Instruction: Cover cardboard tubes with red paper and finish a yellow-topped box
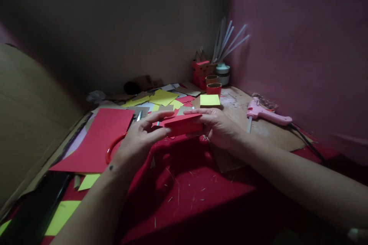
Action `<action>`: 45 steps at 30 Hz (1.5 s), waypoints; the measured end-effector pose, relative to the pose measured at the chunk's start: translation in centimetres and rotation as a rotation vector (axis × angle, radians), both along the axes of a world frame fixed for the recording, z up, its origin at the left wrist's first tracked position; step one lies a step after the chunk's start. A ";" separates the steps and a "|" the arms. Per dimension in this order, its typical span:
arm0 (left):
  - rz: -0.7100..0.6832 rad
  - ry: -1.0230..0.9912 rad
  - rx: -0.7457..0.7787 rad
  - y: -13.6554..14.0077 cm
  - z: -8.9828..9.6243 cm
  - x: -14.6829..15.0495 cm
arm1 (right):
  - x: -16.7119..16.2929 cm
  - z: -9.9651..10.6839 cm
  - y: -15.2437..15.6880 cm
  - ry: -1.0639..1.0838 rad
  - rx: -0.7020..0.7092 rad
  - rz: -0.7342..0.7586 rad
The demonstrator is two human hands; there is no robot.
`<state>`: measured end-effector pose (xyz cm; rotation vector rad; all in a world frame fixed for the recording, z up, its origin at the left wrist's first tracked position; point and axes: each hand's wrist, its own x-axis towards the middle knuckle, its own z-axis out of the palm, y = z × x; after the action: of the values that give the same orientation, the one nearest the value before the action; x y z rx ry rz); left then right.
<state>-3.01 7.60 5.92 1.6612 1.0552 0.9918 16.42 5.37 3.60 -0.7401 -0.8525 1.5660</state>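
Between my two hands, a small folded piece of red paper [184,125] is held up above the red-covered table [184,199]. My left hand [143,134] pinches its left end between thumb and fingers. At its right end, my right hand [215,124] grips it with the fingers curled behind. Just left of my left hand shows the red handle of a pair of scissors [110,149], whose blade partly emerges beyond my fingers. A large red sheet [97,138] lies left of the scissors.
A pink glue gun [266,115] rests on cardboard at the right, its cord trailing down. Yellow sticky notes [209,100] lie behind my right hand. Paper scraps [162,97] spread across the back. Small pots [214,89] and a holder of white sticks [230,44] stand in the corner.
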 end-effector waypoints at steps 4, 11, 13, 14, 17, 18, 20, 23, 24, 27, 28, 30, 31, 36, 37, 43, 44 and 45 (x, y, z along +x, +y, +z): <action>0.093 0.067 0.121 -0.7 0.0 0.8 | -0.3 -0.4 -0.2 0.019 0.080 0.066; 0.138 -0.015 -0.012 -1.3 0.2 1.1 | -0.7 -0.8 -0.3 -0.014 0.188 0.109; 0.155 0.007 -0.001 -1.2 0.2 1.0 | -0.6 -0.8 -0.4 -0.029 0.199 0.115; 0.156 0.022 0.002 -1.1 0.2 0.9 | -0.6 -0.8 -0.5 -0.030 0.202 0.118; 0.150 0.064 0.014 -0.8 0.1 0.6 | -0.6 -0.8 -0.7 -0.030 0.207 0.134; 0.147 0.075 0.022 -0.7 0.1 0.5 | -0.6 -0.7 -0.7 -0.027 0.209 0.141; 0.157 0.090 0.038 -0.6 0.1 0.4 | -0.6 -0.7 -0.8 -0.026 0.213 0.150; 0.169 0.081 0.034 -0.6 0.0 0.5 | -0.6 -0.7 -0.8 -0.036 0.193 0.148; 0.165 0.073 0.025 -0.6 0.0 0.5 | -0.6 -0.8 -0.7 -0.039 0.182 0.142; 0.160 0.057 0.000 -0.7 0.0 0.6 | -0.6 -0.8 -0.6 -0.036 0.154 0.138; 0.159 0.052 -0.008 -0.8 -0.1 0.7 | -0.6 -0.9 -0.6 -0.030 0.147 0.140; 0.166 0.046 -0.024 -0.8 -0.1 0.7 | -0.6 -0.8 -0.6 -0.017 0.122 0.139; 0.169 0.049 -0.024 -0.8 -0.1 0.7 | -0.6 -0.8 -0.6 -0.012 0.104 0.136; 0.149 0.073 0.004 -0.5 -0.3 0.7 | -0.5 -0.7 -0.5 -0.032 0.031 0.128; 0.144 0.071 -0.006 -0.4 -0.4 0.7 | -0.5 -0.7 -0.4 -0.037 0.029 0.131; 0.143 0.056 -0.046 -0.6 -0.4 0.7 | -0.6 -0.8 -0.4 -0.023 -0.011 0.131; 0.137 0.052 -0.044 -0.6 -0.5 0.7 | -0.6 -0.8 -0.4 -0.017 -0.020 0.129; 0.129 0.054 -0.044 -0.5 -0.6 0.6 | -0.6 -0.9 -0.4 -0.011 -0.029 0.130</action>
<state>-2.39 7.08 5.31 1.6083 1.2251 1.0037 15.80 4.94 2.73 -0.7267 -0.9033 1.6936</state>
